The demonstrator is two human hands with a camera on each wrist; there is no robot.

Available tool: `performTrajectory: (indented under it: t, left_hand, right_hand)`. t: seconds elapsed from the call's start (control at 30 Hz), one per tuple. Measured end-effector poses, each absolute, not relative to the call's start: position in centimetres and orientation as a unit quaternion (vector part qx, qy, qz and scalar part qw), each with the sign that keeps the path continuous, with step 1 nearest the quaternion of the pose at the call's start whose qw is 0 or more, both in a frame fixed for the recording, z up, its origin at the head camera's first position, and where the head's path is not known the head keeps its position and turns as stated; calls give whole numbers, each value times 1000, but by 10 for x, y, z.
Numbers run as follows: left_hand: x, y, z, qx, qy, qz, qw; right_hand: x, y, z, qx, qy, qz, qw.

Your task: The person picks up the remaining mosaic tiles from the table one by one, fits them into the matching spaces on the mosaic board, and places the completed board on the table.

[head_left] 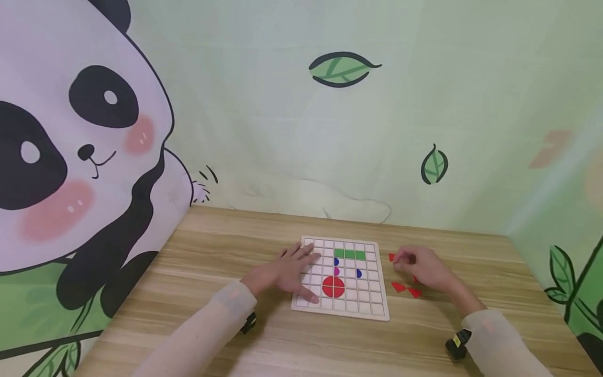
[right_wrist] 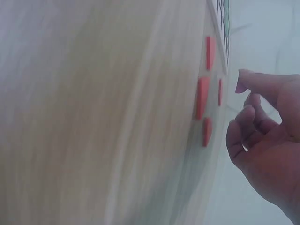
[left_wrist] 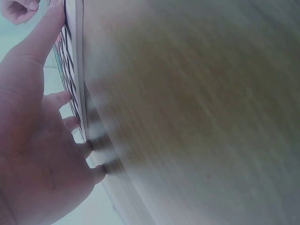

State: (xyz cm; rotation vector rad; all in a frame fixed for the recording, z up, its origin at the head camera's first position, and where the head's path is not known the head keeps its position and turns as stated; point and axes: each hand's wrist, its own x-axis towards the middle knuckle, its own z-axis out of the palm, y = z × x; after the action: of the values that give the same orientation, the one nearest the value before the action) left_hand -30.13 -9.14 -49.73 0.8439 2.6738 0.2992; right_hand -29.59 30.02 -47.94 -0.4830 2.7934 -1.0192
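A white grid board [head_left: 348,309] lies on the table, with green squares [head_left: 350,254], a red circle [head_left: 333,287] made of quarter pieces, blue half-circles [head_left: 359,273] and a magenta half-circle [head_left: 336,271] on it. My left hand [head_left: 292,269] rests with spread fingers across the board's left side; in the left wrist view its thumb and fingertips meet the board's edge area. To the right of the board, my right hand [head_left: 421,267] hovers with bent fingers, nothing visible between them. Several red pieces [right_wrist: 202,98] lie beneath and beside it, one red piece [head_left: 391,257] at its fingertips.
The wooden table [head_left: 212,241] runs back to a green backdrop [head_left: 264,131] with leaf drawings. A large panda picture [head_left: 108,141] covers the left wall. A small black device [head_left: 458,345] sits at the right wrist.
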Motion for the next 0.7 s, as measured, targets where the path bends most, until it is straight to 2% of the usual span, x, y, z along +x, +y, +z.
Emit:
performTrajectory:
  t: [0.33,0.7]
  left_hand:
    - [-303,-93,-497,292,936,104,166]
    - [-302,-91,-496,294,936,100,166]
  right_hand:
    - [-297,262,-479,-204,899,-380,79]
    - [-295,249,-482,-202,920,-326,79]
